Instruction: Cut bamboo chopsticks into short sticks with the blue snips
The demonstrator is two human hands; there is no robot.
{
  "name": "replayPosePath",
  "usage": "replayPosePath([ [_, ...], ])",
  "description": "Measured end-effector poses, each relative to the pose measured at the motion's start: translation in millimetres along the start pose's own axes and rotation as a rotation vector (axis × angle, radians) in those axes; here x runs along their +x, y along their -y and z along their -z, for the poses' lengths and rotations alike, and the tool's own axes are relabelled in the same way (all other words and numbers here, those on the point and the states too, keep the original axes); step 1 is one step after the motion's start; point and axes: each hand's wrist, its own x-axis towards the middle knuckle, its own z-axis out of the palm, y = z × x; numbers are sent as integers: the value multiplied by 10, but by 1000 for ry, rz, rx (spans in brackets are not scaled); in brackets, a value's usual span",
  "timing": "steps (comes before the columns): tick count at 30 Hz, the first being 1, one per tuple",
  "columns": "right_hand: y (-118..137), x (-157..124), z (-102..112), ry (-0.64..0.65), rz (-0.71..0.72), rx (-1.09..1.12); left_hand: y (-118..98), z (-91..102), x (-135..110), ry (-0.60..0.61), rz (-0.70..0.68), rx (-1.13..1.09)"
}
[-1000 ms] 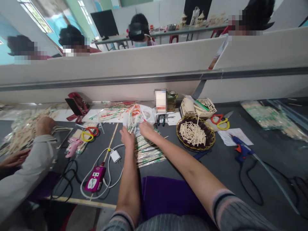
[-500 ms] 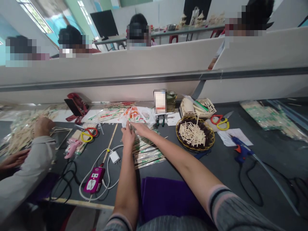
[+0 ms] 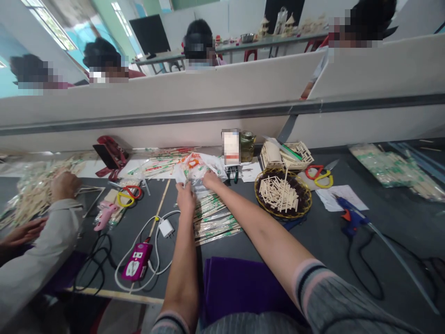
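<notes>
Both hands are at a white plastic bag [image 3: 201,162] with orange print, toward the back of the table. My left hand [image 3: 186,197] has its fingers closed on the bag's near left edge. At the bag's right side, my right hand [image 3: 212,180] is closed on the plastic, its fingertips partly hidden. Under and in front of my hands lie wrapped bundles of thin wooden sticks [image 3: 217,225] in clear plastic. To the right, a round woven basket [image 3: 259,204] with a yellow rim holds many short stick pieces [image 3: 278,191].
A co-worker's hand [image 3: 66,185] rests by sticks on the left. Nearby are a pink glue gun [image 3: 105,214], a magenta power strip [image 3: 137,260] and its cables. Scissors [image 3: 323,177], a blue glue gun [image 3: 351,218] and a stick box [image 3: 271,157] stand right. A low partition [image 3: 174,95] runs behind.
My right hand has moved right, away from my left hand, and the bag is spread wider between them. My left hand has shifted slightly down.
</notes>
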Motion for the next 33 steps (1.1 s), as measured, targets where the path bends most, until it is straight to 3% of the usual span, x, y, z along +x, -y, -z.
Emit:
replayPosePath([
  [3,22,-127,19,9,-25,-41,-57,-117,42,-19,19,-42],
  [7,24,-426,112,-13,153,-70,-90,-213,36,-45,51,-142],
  [13,51,-1062,252,-139,458,-30,-55,-148,-81,-155,31,-238],
  [17,14,-1596,194,-190,594,67,-47,-107,-136,-81,40,-195],
  [20,-148,-2001,116,-228,660,167,-50,-21,-199,-159,25,-195],
  [23,-427,-2342,106,-285,613,276,-66,111,-349,-322,-7,-210],
  [25,-625,-2518,153,-325,496,331,-93,167,-510,-323,-53,-240],
  [30,-949,-2852,322,-394,176,522,-228,45,-1008,45,-310,-257],
  [33,-1066,-3044,356,-396,96,580,-298,-82,-1236,163,-371,-152],
])
